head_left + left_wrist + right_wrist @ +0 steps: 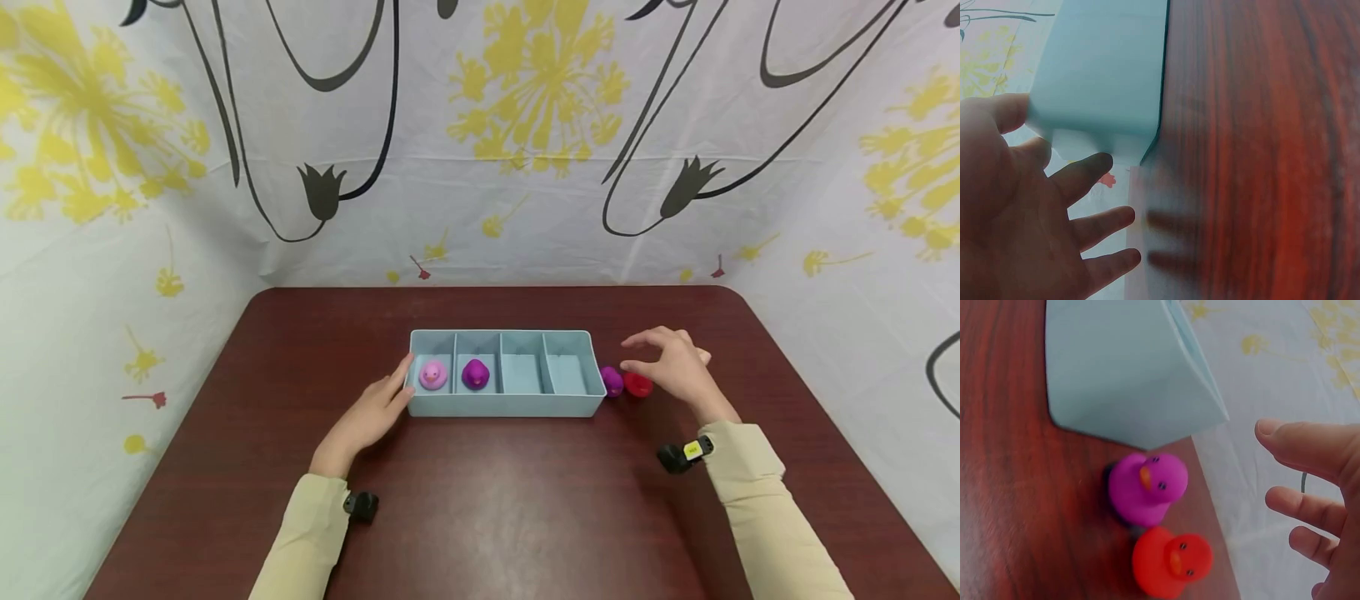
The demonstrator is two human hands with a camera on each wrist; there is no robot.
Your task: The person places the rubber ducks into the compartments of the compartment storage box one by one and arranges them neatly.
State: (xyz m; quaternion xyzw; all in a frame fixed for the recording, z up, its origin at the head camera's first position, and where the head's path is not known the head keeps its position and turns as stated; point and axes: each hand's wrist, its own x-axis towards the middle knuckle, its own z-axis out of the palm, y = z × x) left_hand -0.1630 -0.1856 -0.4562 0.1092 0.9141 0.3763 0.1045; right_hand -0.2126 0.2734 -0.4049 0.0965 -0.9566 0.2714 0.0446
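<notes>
The right hand (678, 367) was the nearer one to the red toy duck (638, 385) and the loose purple duck (612, 382). Both sat upright on the dark wooden table (487, 500), off the right end of the pale blue four-compartment tray (502, 406). From the right hand the pair lay below and to the left: red closest, purple just past it beside the tray's near right corner. The right hand held nothing — its thumb and fingers were parted and bent, well above the table.

The tray's long axis ran parallel to the table's far edge, and the two ducks roughly carried that line on to the right. At the opposite end, the left hand (367, 417) had its fingers spread, thumb against the tray's end wall. A pink duck (432, 375) stood in the leftmost compartment, a darker purple one (476, 375) in the next.
</notes>
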